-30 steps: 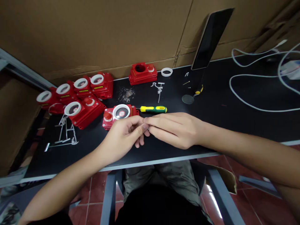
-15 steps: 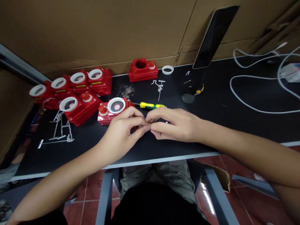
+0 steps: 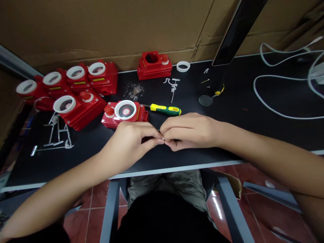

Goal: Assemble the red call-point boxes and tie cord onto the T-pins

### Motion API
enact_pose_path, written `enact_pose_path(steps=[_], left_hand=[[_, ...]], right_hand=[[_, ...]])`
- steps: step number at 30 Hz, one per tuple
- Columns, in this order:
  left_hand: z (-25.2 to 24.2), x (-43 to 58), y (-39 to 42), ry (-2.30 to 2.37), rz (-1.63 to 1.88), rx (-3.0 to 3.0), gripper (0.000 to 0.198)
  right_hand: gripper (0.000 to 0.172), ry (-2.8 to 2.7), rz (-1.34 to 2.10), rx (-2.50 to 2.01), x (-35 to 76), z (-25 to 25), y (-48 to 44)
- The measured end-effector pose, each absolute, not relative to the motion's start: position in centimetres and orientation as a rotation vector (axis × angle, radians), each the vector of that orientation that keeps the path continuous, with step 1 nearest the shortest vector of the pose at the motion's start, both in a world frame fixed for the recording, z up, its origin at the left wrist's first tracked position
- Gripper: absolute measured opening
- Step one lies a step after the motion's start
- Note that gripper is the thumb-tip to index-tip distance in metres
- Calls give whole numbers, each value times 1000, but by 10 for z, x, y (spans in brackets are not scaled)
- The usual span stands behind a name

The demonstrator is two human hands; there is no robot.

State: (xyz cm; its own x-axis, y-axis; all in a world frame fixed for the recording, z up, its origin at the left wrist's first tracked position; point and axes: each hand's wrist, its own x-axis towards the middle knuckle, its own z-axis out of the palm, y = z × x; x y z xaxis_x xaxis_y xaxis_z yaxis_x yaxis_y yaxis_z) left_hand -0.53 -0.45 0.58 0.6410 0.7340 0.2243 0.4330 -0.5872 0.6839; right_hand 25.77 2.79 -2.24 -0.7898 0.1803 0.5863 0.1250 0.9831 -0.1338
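Red push-button boxes (image 3: pixel 75 76): six on the desk (image 3: pixel 240 111) carry white rings, so those look done. Seventh box (image 3: pixel 154 64) at the back shows an open hole, with a loose white ring (image 3: pixel 183 66) just beside it, so that one looks unfinished. Left hand (image 3: pixel 131 140) and right hand (image 3: pixel 192 131) meet fingertip to fingertip over the desk's near edge, both pinched tight on a tiny pale part (image 3: pixel 163 138), too small to identify. Nearest ringed box (image 3: pixel 124 113) and screwdriver (image 3: pixel 165 109) lie just behind the hands, untouched.
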Motion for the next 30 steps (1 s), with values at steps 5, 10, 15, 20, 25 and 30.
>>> enact_pose_path(steps=[5,10,15,20,25,30], left_hand=[[6,-4,-6,917,675,2240,12],[7,-3,-5,917,678,2185,14],[7,-4,-4,913,665,2140,15],[3,-4,-6,909,670,2197,18],[-2,-5,-9,942,685,2340,20],[1,-7,-6,967,677,2349,12]], right_hand=[[18,-2527,43,-178,262,-24,27],[32,-2485,-190,-113,260,-25,24],[31,-2483,-127,-74,258,-19,17],[26,-2555,179,-211,259,-17,16],[30,-2486,265,-294,258,-31,19],[20,-2424,279,-352,258,-32,23]])
